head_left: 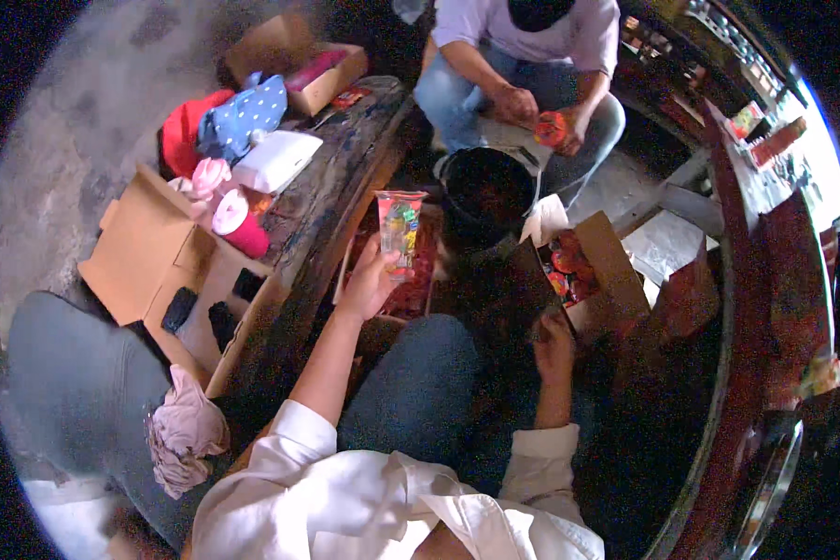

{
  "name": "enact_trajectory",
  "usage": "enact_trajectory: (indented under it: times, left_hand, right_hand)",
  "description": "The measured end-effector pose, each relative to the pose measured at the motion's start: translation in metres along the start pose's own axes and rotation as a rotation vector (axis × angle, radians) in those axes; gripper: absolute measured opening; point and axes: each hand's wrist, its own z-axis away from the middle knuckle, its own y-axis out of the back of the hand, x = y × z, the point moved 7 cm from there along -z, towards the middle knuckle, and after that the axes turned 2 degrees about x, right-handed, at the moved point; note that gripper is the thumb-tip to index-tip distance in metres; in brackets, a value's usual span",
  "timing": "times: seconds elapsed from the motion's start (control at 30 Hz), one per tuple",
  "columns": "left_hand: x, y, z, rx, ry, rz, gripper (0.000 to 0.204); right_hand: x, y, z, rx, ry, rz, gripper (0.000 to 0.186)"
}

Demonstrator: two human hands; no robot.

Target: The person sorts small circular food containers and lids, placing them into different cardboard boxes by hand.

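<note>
My left hand point(371, 280) is closed around a tall clear plastic packet point(401, 224) with colourful print, held upright, wider at its top. Below and behind it lies an open box of reddish contents point(418, 291), partly covered by the hand. My right hand point(555, 350) is lower right, fingers curled, by the near corner of an open cardboard box point(611, 266). Red round packets point(569, 266) fill part of that box. Shadow hides whatever the right fingers grip.
Opposite me a person point(523, 56) sits holding a red packet point(551, 129) over a black bucket point(488, 191). A wooden bench point(317, 205) at left bears a pink cup point(243, 229), a white container point(278, 161), cloths and an open carton point(149, 252). Shelving point(765, 308) lines the right.
</note>
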Motion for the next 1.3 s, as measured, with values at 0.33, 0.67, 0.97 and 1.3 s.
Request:
enact_trajectory:
  times: [0.33,0.67,0.97,1.3]
  left_hand:
    - [-0.081,0.000,-0.196,0.289,-0.230,-1.355,0.065]
    - [-0.129,0.038,-0.260,0.237,-0.665,-1.580,0.025]
    - [-0.106,0.112,-0.262,0.289,-0.539,-1.343,0.040]
    - [-0.041,-0.159,-0.122,-0.039,-0.752,-0.874,0.048]
  right_hand:
    - [-0.031,-0.004,0.013,0.272,0.111,0.085,0.033]
    - [-0.018,-0.001,0.009,0.310,0.034,0.038,0.040]
    - [-0.008,-0.019,0.006,0.244,0.088,-0.004,0.036]
    - [0.016,0.049,-0.013,0.328,0.207,0.106,0.033]
